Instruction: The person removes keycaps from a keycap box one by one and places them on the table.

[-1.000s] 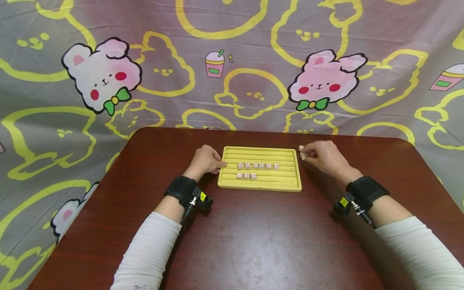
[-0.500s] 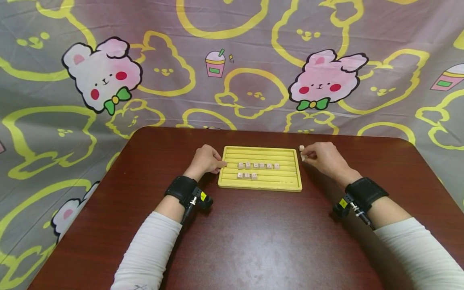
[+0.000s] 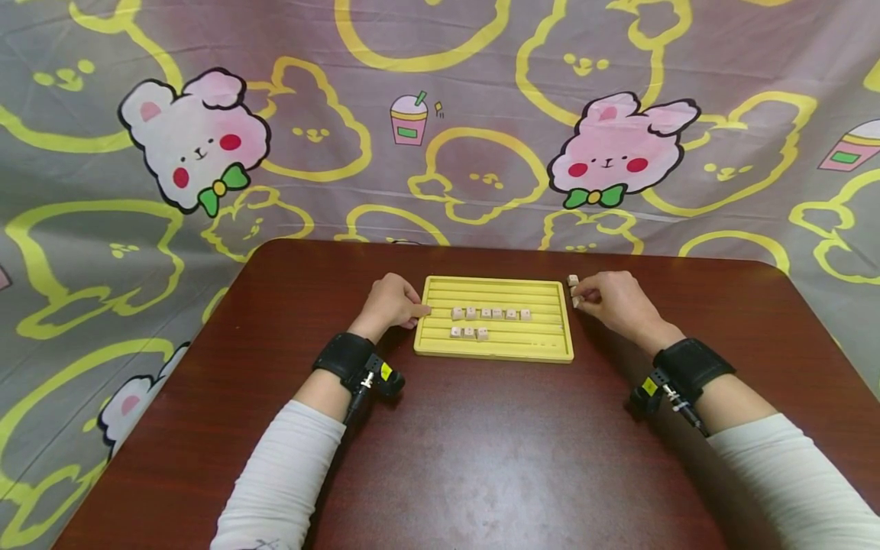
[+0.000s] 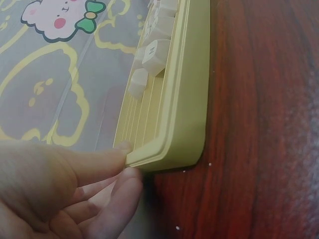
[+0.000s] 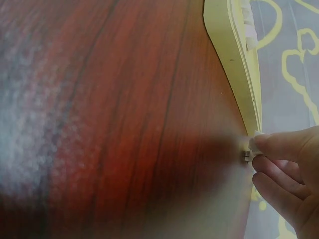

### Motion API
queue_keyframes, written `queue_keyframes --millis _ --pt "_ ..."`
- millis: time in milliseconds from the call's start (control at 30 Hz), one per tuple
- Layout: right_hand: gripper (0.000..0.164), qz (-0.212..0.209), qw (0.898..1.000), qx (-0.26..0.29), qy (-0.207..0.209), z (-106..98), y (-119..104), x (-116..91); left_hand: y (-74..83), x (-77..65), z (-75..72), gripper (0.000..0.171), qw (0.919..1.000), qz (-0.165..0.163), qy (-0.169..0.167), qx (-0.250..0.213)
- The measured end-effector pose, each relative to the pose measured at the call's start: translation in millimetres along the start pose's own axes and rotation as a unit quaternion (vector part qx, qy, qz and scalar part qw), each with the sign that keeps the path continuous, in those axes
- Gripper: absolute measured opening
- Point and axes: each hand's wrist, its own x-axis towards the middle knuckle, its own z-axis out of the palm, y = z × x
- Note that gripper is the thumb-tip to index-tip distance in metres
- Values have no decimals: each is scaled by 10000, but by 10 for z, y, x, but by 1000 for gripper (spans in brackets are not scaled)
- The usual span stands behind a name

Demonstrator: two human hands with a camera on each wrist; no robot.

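Observation:
A yellow ridged tray (image 3: 492, 357) lies on the table, with two rows of small white letter blocks (image 3: 470, 312) standing along its grooves. My left hand (image 3: 390, 302) pinches the tray's left edge between thumb and fingers; in the left wrist view an N shows on one block (image 4: 156, 56). Just off the tray's right side, my right hand (image 3: 619, 298) pinches a small white block (image 3: 576, 302) with thumb and fingertips. Its face is mostly covered by the fingers. Another white block (image 3: 573, 280) sits on the table behind those fingertips.
The dark reddish-brown table (image 3: 509, 458) spreads around the tray. A grey cloth (image 3: 481, 99) with yellow outlines and cartoon rabbits hangs behind it. Black straps with small cameras circle both wrists.
My right hand has shifted very slightly toward me with the block between its fingertips. The left hand and the tray stay in place.

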Motion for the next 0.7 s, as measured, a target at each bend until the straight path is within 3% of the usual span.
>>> queue_keyframes --millis 700 --pt "12 96 9998 114 -125 28 21 -3 28 9 -9 25 9998 -188 -62 42"
